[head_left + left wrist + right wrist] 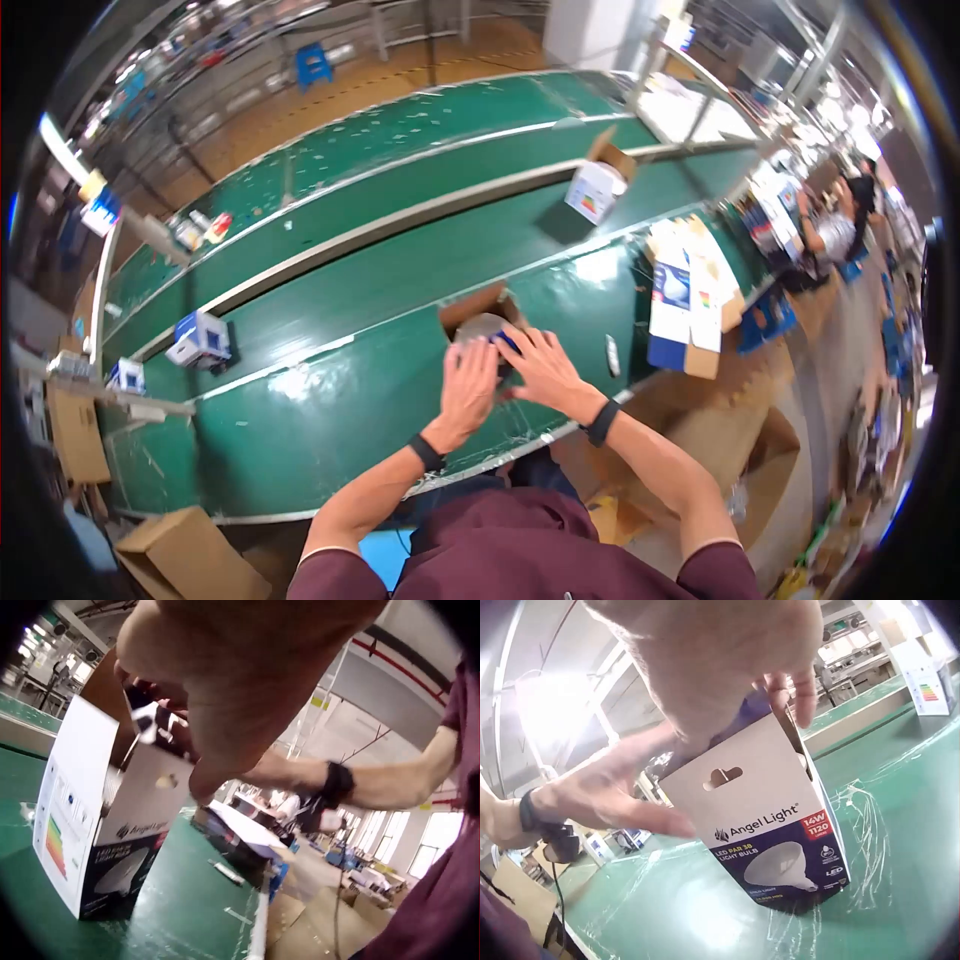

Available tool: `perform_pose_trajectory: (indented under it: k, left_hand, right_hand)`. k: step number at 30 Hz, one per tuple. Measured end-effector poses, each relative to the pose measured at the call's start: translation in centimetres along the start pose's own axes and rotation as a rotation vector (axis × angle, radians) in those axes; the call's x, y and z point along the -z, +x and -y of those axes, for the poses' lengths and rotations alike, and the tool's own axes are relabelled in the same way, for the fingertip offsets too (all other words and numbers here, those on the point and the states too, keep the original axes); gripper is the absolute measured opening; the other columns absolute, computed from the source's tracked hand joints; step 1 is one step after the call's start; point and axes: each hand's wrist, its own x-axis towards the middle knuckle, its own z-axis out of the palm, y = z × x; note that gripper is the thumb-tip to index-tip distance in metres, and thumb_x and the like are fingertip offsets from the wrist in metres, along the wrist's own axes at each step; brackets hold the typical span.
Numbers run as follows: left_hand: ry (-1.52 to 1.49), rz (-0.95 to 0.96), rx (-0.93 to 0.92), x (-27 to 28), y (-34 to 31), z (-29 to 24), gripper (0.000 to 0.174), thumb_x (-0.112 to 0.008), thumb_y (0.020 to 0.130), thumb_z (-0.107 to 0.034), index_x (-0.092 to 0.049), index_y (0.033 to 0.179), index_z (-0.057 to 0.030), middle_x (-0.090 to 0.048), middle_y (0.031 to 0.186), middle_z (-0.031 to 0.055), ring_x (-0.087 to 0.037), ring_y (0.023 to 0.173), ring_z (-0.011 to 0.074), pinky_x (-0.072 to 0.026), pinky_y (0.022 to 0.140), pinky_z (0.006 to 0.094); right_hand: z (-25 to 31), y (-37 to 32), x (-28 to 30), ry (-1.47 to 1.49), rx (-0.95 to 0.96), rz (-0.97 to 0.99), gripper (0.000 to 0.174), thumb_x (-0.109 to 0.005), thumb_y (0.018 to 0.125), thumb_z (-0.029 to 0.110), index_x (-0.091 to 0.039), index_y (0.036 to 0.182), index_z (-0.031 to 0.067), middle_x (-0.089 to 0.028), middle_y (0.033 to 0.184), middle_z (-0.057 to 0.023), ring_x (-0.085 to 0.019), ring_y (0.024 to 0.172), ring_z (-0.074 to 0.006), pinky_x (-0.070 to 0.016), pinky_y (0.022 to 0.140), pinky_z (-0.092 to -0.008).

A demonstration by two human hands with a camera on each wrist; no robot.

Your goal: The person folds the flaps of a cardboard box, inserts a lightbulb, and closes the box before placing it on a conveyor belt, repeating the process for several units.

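Note:
Upright on the green table stands a light bulb box (pixel 769 825), printed Angel Light, with its top open and a brown inner flap (pixel 470 303) raised. A pale rounded surface (pixel 483 326) shows in its opening in the head view. My left hand (pixel 468 385) reaches over the near left of the opening with its fingers extended. From the right, my right hand (pixel 545 370) spreads over the top, fingers on the far side, beside a blue part (pixel 506 341) at the opening. The fingertips are partly hidden by the box in the wrist views.
Flattened printed cartons (pixel 685 300) lie stacked at the right, near a small white tool (pixel 612 355). An open box (pixel 598 188) stands on the far belt, and another box (pixel 200 340) at the left. Large brown cardboard (pixel 690 440) lies below the table's right edge.

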Motion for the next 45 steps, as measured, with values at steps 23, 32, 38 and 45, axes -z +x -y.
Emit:
perform_pose_trajectory:
  k: [23, 32, 38, 45]
  left_hand:
    - [-0.31, 0.062, -0.153, 5.5, -3.3, 2.0, 0.038, -0.067, 0.079, 0.001, -0.075, 0.116, -0.0069, -0.042, 0.16, 0.0222, -0.034, 0.148, 0.0491, -0.0347, 0.117, 0.0623]
    - [-0.738, 0.118, -0.218, 4.1, -6.9, 3.3, 0.042, -0.069, 0.079, 0.006, -0.076, 0.117, -0.0098, -0.045, 0.154, 0.0312, -0.042, 0.143, 0.0503, -0.0363, 0.118, 0.0543]
    - [-0.597, 0.42, -0.341, 1.7, -4.8, 6.3, 0.072, -0.076, 0.085, -0.016, -0.05, 0.152, -0.012, -0.04, 0.161, 0.0217, -0.038, 0.148, 0.0446, -0.0333, 0.118, 0.0582]
    - [-0.343, 0.485, -0.519, 1.7, -2.8, 6.4, 0.078, -0.075, 0.088, -0.032, -0.042, 0.158, -0.0149, -0.036, 0.165, 0.0156, -0.028, 0.153, 0.0422, -0.0274, 0.115, 0.0665]
  right_hand:
    - [0.3, -3.8, -7.0, 0.26, 0.234, -0.18, 0.024, -0.066, 0.095, 0.036, -0.067, 0.091, 0.0129, -0.065, 0.092, -0.0034, -0.055, 0.12, -0.0267, -0.0341, 0.112, -0.0482]
    - [-2.5, -5.6, -10.8, 1.1, -0.377, -0.067, 0.088, -0.07, 0.095, 0.045, -0.028, 0.162, 0.0056, -0.044, 0.153, -0.0235, -0.048, 0.136, -0.0368, -0.0392, 0.114, -0.0443]
    - [-2.5, -3.3, -13.0, 0.963, -0.371, 0.037, 0.095, -0.065, 0.095, 0.046, -0.017, 0.164, 0.0012, -0.043, 0.15, -0.028, -0.05, 0.134, -0.0416, -0.0408, 0.114, -0.0436]
    - [-3.2, -1.8, -9.7, 1.073, -0.262, -0.144, 0.07, -0.065, 0.098, 0.041, -0.043, 0.153, 0.0027, -0.045, 0.152, -0.0235, -0.049, 0.136, -0.0367, -0.0397, 0.115, -0.0414]
